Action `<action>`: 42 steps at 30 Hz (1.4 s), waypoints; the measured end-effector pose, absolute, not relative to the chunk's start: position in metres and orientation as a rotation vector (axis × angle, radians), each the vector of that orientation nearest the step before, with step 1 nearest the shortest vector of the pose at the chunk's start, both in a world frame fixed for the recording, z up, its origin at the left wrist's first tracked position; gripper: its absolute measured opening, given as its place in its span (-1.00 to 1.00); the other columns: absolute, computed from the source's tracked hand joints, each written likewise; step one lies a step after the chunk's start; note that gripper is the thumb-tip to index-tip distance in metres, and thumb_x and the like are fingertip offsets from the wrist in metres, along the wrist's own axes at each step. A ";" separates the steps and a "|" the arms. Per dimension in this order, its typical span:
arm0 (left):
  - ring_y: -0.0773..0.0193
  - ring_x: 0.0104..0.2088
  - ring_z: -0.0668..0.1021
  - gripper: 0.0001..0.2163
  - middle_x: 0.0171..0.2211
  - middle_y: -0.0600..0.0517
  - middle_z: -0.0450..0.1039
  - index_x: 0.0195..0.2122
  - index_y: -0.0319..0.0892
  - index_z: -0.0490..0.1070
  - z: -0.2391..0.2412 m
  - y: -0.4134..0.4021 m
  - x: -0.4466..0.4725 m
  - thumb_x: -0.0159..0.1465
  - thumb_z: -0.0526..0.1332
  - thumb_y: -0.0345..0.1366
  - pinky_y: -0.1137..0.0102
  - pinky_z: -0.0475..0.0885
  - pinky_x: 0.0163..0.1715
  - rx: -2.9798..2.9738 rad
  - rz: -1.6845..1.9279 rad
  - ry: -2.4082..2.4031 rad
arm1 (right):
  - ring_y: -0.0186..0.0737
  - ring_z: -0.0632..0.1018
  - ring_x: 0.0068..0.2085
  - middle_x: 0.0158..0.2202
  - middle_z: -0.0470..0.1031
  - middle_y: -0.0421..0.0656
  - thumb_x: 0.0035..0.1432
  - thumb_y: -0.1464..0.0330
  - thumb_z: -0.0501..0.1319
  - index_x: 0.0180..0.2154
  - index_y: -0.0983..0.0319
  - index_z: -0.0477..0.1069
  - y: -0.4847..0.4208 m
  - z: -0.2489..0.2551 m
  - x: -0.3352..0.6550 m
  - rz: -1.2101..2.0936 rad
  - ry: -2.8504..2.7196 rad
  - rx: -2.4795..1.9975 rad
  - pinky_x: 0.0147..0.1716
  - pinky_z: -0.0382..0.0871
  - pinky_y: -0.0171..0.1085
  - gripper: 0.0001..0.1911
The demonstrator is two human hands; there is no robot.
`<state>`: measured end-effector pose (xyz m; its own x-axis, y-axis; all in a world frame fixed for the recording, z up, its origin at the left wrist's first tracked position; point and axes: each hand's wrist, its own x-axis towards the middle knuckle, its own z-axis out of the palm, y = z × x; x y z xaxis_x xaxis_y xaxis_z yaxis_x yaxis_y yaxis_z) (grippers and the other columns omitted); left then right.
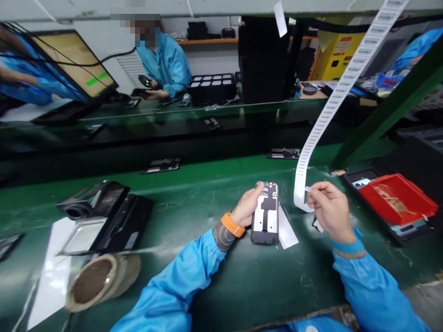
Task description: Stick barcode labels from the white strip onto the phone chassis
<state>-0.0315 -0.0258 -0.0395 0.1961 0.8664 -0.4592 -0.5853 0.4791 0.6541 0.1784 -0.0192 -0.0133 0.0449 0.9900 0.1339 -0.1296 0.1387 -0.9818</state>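
Observation:
My left hand (247, 205) grips an opened phone (265, 216) along its left edge, the thumb over its top corner. The phone's inner parts face up, with a white body and a black strip down the middle. My right hand (328, 205) pinches a small white label (308, 189) between thumb and forefinger, just right of the phone. Beside it hangs a long strip of barcode labels (332, 106), curling at its lower end near my fingers. A white paper slip (287, 230) lies partly under the phone.
At right, a red tray (401, 198) sits on a black box. To the left are a black device (114, 221), a tape roll (104, 281) and white paper (48, 276). Phone parts (162, 165) lie along the far ledge. A co-worker (166, 64) holds a scanner opposite.

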 end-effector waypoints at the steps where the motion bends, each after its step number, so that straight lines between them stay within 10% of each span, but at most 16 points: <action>1: 0.30 -0.54 0.55 -0.65 -0.47 -0.04 0.53 -0.29 -0.30 0.45 -0.036 -0.024 -0.034 0.21 0.35 -0.05 0.43 0.45 -0.49 0.345 1.175 0.953 | -0.39 0.36 -0.59 -0.59 0.37 -0.29 0.04 0.27 0.37 -0.39 0.21 0.40 -0.023 -0.013 0.170 1.284 -1.125 -1.019 -0.62 0.21 -0.37 -0.80; 12: 0.43 -0.70 0.01 -0.76 -0.67 0.20 -0.10 -0.33 -0.15 0.34 -0.019 -0.007 -0.012 0.41 0.00 -0.19 0.47 -0.02 -0.66 0.295 1.334 0.457 | -0.45 0.29 -0.70 -0.68 0.32 -0.33 0.03 0.16 0.39 -0.46 0.24 0.39 -0.073 -0.016 0.093 1.737 -1.216 -1.014 -0.75 0.15 -0.44 -0.69; 24: 0.41 -0.69 -0.02 -0.68 -0.67 0.18 -0.10 -0.39 -0.15 0.28 -0.014 -0.010 -0.017 0.45 -0.10 -0.19 0.50 0.01 -0.66 0.326 1.376 0.452 | -0.42 0.30 -0.68 -0.67 0.31 -0.32 0.04 0.21 0.33 -0.49 0.22 0.39 -0.083 -0.007 0.088 1.628 -1.372 -1.116 -0.71 0.16 -0.40 -0.75; 35: 0.45 -0.69 0.31 -0.56 -0.69 0.15 0.13 -0.54 -0.17 0.20 0.003 -0.004 -0.054 0.42 0.00 -0.02 0.55 0.25 -0.64 0.164 1.497 0.526 | -0.28 0.38 -0.51 -0.57 0.33 -0.28 0.20 0.18 0.21 -0.41 0.18 0.30 -0.032 -0.048 0.129 0.774 -1.766 -1.395 -0.45 0.26 -0.28 -0.76; 38: 0.21 -0.29 0.62 -0.55 -0.41 -0.04 0.52 -0.38 -0.21 0.39 0.012 -0.008 -0.086 0.38 0.01 0.08 0.30 0.53 -0.24 0.167 1.576 0.626 | -0.10 0.50 -0.24 -0.25 0.50 -0.07 0.22 0.27 0.19 -0.15 0.21 0.42 -0.009 -0.067 0.147 0.595 -2.036 -1.269 -0.21 0.38 -0.15 -0.80; 42: 0.08 -0.09 0.60 -0.50 0.03 -0.20 0.50 -0.01 -0.24 0.44 0.003 -0.018 -0.106 0.36 0.02 0.10 0.05 0.52 -0.08 0.394 1.449 0.593 | -0.01 0.48 -0.10 -0.14 0.49 -0.02 0.14 0.40 0.22 -0.16 0.20 0.47 -0.003 -0.075 0.149 0.545 -2.297 -1.142 -0.07 0.35 -0.06 -0.81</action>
<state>-0.1055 -0.0184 0.0032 0.0187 0.9902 -0.1382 -0.8030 0.0972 0.5880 0.1494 -0.0030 -0.0746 -0.5141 0.8157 0.2654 0.6095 0.5651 -0.5561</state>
